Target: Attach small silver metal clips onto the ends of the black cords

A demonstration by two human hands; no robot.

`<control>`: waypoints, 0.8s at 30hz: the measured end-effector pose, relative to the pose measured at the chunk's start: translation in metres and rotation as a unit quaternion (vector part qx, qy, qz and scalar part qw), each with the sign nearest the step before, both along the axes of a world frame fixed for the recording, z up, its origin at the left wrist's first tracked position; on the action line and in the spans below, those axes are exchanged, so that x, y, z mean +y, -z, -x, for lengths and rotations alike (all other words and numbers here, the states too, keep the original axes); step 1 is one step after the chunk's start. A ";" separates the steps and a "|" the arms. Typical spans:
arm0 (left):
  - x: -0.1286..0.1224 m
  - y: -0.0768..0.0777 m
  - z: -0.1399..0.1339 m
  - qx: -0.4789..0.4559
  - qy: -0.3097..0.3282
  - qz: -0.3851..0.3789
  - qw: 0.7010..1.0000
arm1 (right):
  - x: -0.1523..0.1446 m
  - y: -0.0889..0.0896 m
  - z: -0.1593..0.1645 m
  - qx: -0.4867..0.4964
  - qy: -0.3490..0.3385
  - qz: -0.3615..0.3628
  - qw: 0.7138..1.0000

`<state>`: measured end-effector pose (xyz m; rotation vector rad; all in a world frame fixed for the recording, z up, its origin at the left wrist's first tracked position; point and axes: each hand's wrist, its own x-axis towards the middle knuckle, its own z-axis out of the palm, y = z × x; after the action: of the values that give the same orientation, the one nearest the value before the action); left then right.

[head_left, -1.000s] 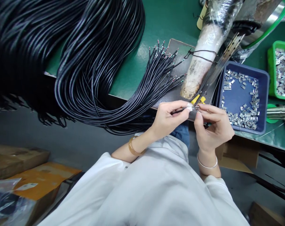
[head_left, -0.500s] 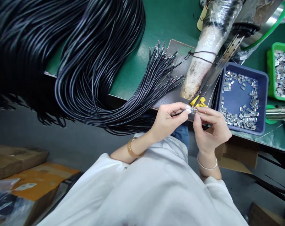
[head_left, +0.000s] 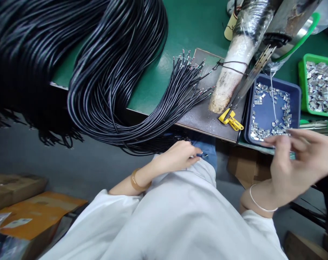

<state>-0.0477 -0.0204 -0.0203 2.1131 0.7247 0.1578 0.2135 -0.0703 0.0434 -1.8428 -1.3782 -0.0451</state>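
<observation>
My left hand [head_left: 181, 156] is low in front of the white shirt, below the table edge, its fingers closed around a black cable. A small metal-tipped end [head_left: 205, 155] of that cable sticks out past the fingertips. My right hand [head_left: 299, 166], blurred by motion, hovers at the front edge of the blue tray [head_left: 296, 122]. Its fingers look apart, and nothing shows between them. Small metal connector shells [head_left: 281, 128] lie in the tray. A thin pale wire [head_left: 272, 95] hangs down over them.
A large bundle of black cables [head_left: 120, 72] covers the table's left side, stripped ends on a brown board [head_left: 204, 119]. A soldering iron [head_left: 250, 79] hangs beside a plastic-wrapped tube [head_left: 229, 72], near a yellow clip [head_left: 231, 120]. A green bin [head_left: 304, 86] holds metal shells. Cardboard boxes [head_left: 36, 213] stand lower left.
Both hands were together at the board's front edge beside the yellow clip. The left has dropped down and left with the cable end; the right has moved right to the tray.
</observation>
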 end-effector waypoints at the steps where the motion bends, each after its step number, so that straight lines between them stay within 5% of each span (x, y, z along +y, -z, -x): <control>1: 0.001 -0.001 0.001 -0.035 -0.043 -0.007 0.998 | 0.006 0.000 -0.005 -0.015 0.003 0.027 1.000; 4: 0.012 -0.007 0.000 -0.132 -0.203 -0.110 0.964 | 0.031 0.005 -0.026 -0.110 0.004 0.105 0.988; 8: 0.048 -0.011 -0.009 -0.045 -0.332 -0.315 0.888 | 0.069 0.017 -0.043 -0.164 -0.021 0.163 0.973; 15: 0.097 -0.005 -0.023 -0.019 -0.429 -0.280 0.858 | 0.092 0.020 -0.057 -0.155 -0.067 0.238 0.957; 19: 0.095 -0.005 -0.022 -0.078 -0.455 -0.268 0.846 | 0.080 0.020 -0.068 -0.179 -0.072 0.236 0.952; 24: 0.082 -0.004 -0.018 -0.247 -0.515 -0.255 0.781 | 0.062 0.028 -0.072 -0.178 -0.042 0.167 0.969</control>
<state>-0.0302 0.0616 -0.0160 1.7355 1.5417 1.5902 0.2854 -0.0082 0.0157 -2.1243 -1.8004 -0.1116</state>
